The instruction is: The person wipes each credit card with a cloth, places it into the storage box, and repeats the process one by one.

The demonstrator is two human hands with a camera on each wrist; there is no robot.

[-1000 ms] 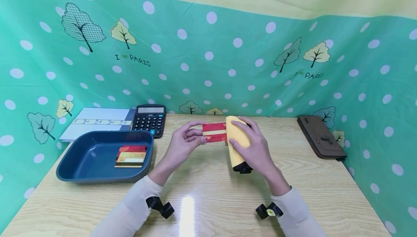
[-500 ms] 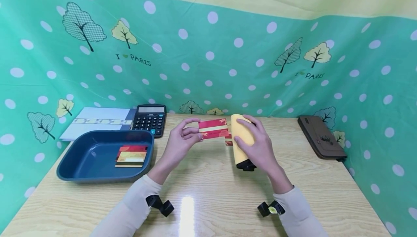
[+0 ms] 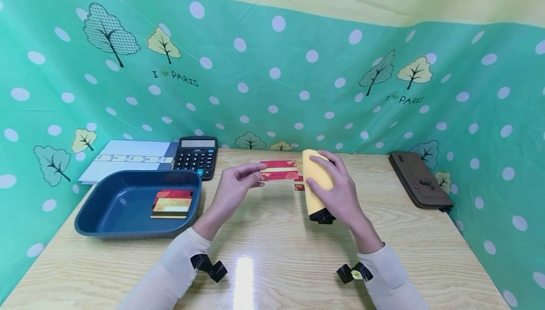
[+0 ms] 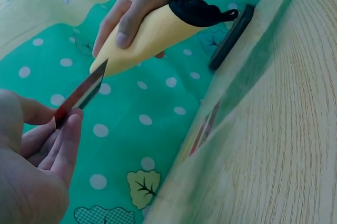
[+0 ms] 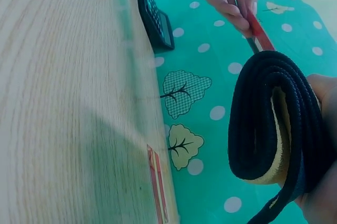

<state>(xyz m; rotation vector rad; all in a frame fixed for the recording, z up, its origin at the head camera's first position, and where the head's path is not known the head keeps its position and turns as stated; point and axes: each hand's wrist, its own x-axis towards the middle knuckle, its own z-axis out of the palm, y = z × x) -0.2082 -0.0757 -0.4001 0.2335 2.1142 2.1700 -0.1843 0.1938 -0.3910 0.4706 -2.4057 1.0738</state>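
Observation:
My left hand (image 3: pixel 236 184) pinches a red bank card (image 3: pixel 278 170) with a pale stripe by its left end, between thumb and fingers. In my right hand (image 3: pixel 338 187) is a folded yellow cloth (image 3: pixel 317 187) with black trim, gripped from above; the right wrist view shows the layers of its dark folded end (image 5: pixel 268 119) and a hanging loop. The cloth stands slightly apart from the held card in the head view. Below, a second red card (image 3: pixel 299 183) lies on the table, partly hidden by the cloth; it shows in the left wrist view as a thin red-and-white strip (image 4: pixel 204 128).
At the left a blue basin (image 3: pixel 123 210) holds several cards (image 3: pixel 172 204). Behind it are a black calculator (image 3: pixel 196 156) and a white-and-blue folder (image 3: pixel 132 151). A brown zip wallet (image 3: pixel 419 180) lies at the right. A green dotted curtain (image 3: pixel 272 87) surrounds the wooden table (image 3: pixel 281 253).
The right hand has drawn the cloth off the card, a little to the right, uncovering part of the card on the table. The left hand's card shifted left and up, then dipped as its fingers shifted.

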